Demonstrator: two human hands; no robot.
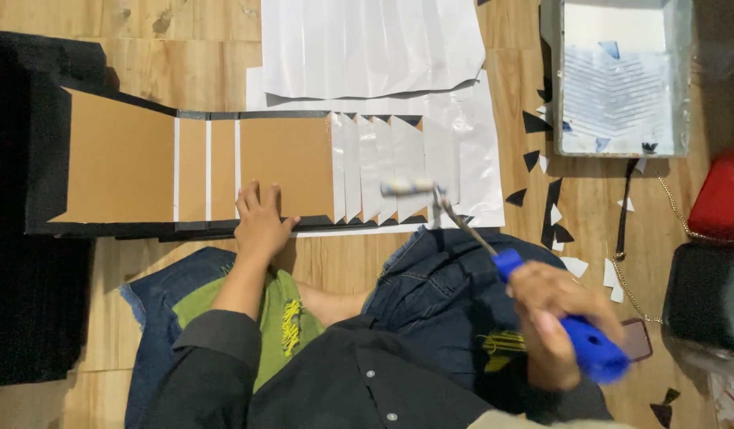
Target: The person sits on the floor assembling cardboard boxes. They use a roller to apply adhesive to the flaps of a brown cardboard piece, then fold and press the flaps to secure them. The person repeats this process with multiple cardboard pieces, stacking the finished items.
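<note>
My left hand (261, 220) lies flat, fingers together, on the near edge of a brown cardboard panel (286, 163). The panel is one of a row of cardboard pieces (119, 165) laid on black covering material (38, 171). My right hand (554, 315) grips the blue handle (587, 342) of a small paint roller (409, 187). The roller's white head hovers over or rests on white paper strips (383, 163) just right of the brown panel; contact is unclear.
A metal paint tray (618, 79) with white glue or paint sits at the top right. White plastic sheets (367, 48) lie behind the work. Black and white paper scraps (551, 206), a thin chain (675, 208), a phone (638, 338) and a red object (722, 195) lie at the right.
</note>
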